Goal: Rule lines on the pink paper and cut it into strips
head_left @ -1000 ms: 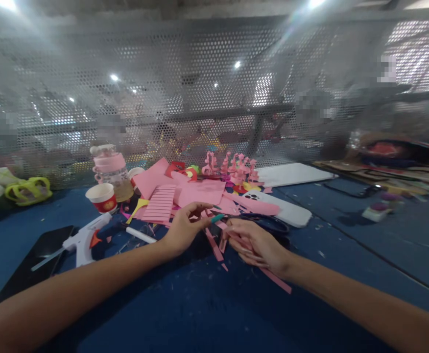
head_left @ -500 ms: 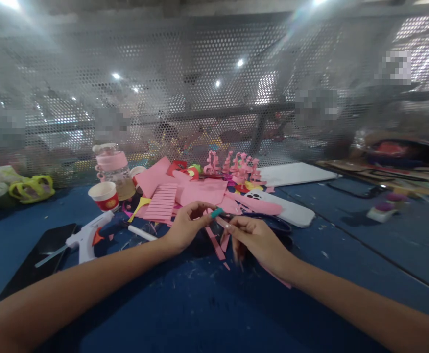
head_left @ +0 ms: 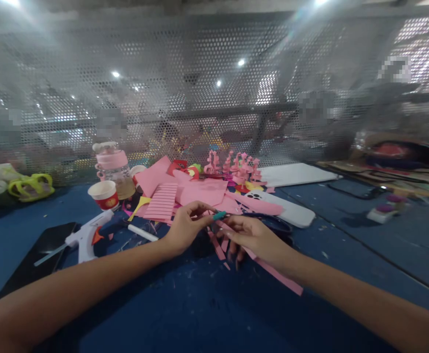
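My left hand [head_left: 185, 228] is closed, with its thumb and fingertips pinching a small teal stick [head_left: 219, 215]; the exact kind of stick cannot be made out. Close by on the right, my right hand [head_left: 254, 238] is closed on a long pink strip [head_left: 278, 277]. One end of this strip is up by the teal stick, and the other trails below my right wrist. Under the hands lie short pink strip scraps [head_left: 218, 247]. Behind them is a heap of pink sheets [head_left: 203, 191], one of them ruled with dark lines [head_left: 162, 202].
On the left are a white glue gun [head_left: 87, 235], a black tablet-like slab [head_left: 27, 262], a paper cup [head_left: 104, 195] and a pink-lidded bottle [head_left: 113, 169]. Small pink curled figures [head_left: 242, 169] stand at the back. A white phone [head_left: 288, 210] lies right of the heap.
The pink strip has swung out below my right wrist and shows more of its length. The teal stick has shifted slightly to the right and down. Both hands stay nearly in place.
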### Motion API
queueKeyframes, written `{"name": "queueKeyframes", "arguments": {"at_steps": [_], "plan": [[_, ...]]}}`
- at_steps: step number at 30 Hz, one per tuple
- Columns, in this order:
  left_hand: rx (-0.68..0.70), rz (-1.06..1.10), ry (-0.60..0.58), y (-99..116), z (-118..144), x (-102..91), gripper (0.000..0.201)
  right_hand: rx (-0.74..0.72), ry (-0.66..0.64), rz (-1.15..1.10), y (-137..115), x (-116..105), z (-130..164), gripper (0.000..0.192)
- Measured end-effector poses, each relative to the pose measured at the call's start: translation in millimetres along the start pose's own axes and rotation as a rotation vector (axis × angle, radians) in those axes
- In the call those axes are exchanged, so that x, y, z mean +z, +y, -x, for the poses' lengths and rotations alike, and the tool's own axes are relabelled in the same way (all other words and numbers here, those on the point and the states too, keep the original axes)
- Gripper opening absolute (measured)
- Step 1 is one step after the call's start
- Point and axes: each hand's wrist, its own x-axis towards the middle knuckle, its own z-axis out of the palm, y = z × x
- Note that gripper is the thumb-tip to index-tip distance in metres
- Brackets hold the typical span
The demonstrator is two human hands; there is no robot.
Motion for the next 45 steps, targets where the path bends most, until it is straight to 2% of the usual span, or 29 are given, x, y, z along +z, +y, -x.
{"name": "queueKeyframes", "arguments": {"at_steps": [4, 10, 15, 18, 22, 27, 31, 35, 38, 41, 45], "plan": [[-0.037, -0.036, -0.059, 4, 1, 0.7, 0.023, 0.014, 0.026, -0.024, -8, 2, 3, 0.029], [0.000, -0.092, -0.115, 5, 2, 1.6, 0.018, 0.062, 0.039, 0.099, 2, 9, 8, 0.040], [-0.010, -0.090, -0.092, 3, 2, 1.5, 0.026, -0.041, 0.085, 0.182, 8, 8, 7, 0.041], [-0.032, -0.084, -0.096, 2, 1, 1.5, 0.029, -0.067, 0.070, 0.165, 6, 8, 8, 0.042], [-0.025, -0.104, -0.075, 0, 0, 0.9, 0.030, -0.039, 0.059, 0.179, 5, 8, 10, 0.038], [0.005, -0.196, -0.031, -2, 2, -0.5, 0.021, -0.016, 0.061, 0.170, 6, 5, 9, 0.037], [0.036, -0.301, -0.037, 2, 4, 0.1, 0.013, -0.002, 0.047, 0.138, 10, 2, 5, 0.040], [0.061, -0.304, -0.075, 6, 4, 0.9, 0.021, -0.004, 0.015, 0.114, 15, -2, 1, 0.042], [0.110, -0.344, -0.055, 7, 3, 0.4, 0.025, 0.008, 0.004, 0.112, 14, -2, 0, 0.046], [0.157, -0.360, -0.049, 4, 2, -0.8, 0.018, 0.022, 0.005, 0.107, 9, -1, 0, 0.052], [0.100, -0.306, -0.075, 0, 2, -1.9, 0.013, 0.059, -0.017, 0.114, 5, 0, 2, 0.056]]}}
